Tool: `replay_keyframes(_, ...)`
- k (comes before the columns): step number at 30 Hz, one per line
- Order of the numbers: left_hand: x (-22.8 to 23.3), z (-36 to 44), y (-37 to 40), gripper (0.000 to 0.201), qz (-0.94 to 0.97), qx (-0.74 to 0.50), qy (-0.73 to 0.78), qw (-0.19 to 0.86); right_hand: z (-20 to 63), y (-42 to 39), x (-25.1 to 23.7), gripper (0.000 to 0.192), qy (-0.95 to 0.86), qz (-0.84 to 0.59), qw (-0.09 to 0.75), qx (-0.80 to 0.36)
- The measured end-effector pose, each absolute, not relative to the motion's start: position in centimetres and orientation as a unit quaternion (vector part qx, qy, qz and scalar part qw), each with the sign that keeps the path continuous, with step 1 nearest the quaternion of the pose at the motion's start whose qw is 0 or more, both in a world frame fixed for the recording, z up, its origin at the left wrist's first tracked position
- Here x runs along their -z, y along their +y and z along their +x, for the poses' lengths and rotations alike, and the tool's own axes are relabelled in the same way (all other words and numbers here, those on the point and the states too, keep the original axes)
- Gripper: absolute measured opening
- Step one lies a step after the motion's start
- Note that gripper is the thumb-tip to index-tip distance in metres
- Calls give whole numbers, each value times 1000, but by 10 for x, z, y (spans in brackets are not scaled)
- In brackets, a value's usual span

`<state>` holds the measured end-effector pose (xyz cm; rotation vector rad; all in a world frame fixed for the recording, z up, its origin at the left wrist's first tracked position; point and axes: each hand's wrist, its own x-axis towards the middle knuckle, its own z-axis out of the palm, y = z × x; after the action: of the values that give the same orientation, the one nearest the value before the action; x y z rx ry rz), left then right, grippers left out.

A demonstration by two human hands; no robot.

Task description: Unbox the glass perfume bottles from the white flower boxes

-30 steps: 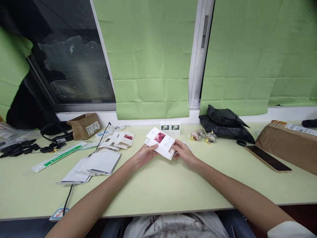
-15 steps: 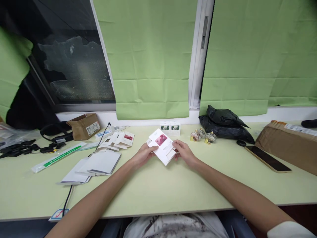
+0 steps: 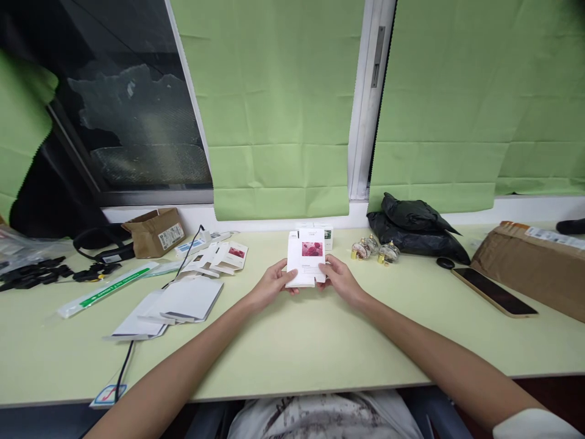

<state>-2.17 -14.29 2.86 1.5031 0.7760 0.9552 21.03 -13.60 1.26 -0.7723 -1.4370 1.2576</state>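
Observation:
I hold a small white carton [image 3: 306,259] with a red flower picture upright over the middle of the green table [image 3: 292,353]. My left hand [image 3: 272,285] grips its lower left edge. My right hand [image 3: 340,280] grips its lower right edge. Just behind the carton, partly hidden by it, stands a small white box [image 3: 327,234] with a green picture. Left of my hands lie flat unfolded cartons [image 3: 226,257] with the same red picture and a pile of white flat sheets [image 3: 176,302].
Small glass bottles with gold caps [image 3: 375,250] stand right of the carton, before a black bag [image 3: 415,231]. A phone [image 3: 493,292] and a brown parcel [image 3: 534,262] lie at the right. An open brown box [image 3: 155,231], black cables [image 3: 46,271] and a long plastic sleeve [image 3: 107,286] lie at the left.
The carton lay tilted and flat between my hands; now I have turned it upright, facing me, and raised it a little. My hands moved closer together under it.

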Motion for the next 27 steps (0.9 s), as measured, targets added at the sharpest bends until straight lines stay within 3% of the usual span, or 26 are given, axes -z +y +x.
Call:
replay_keyframes(7, -26, -21, -141, 61, 611, -433, 346, 565, 216, -134, -15, 35, -620, -321, 495, -517)
replay_keyframes(15, -31, -19, -146, 64, 614, -425, 334, 575, 214, -141, -20, 36, -604, -345, 494, -522)
replay_keyframes(21, -26, -20, -141, 68, 609, -456, 380, 526, 213, -140, -13, 31, -613, -358, 458, -535)
replay_keyframes(27, -26, -20, -143, 70, 633, -428, 385, 518, 211, -141, -12, 39, -615, -374, 504, -478)
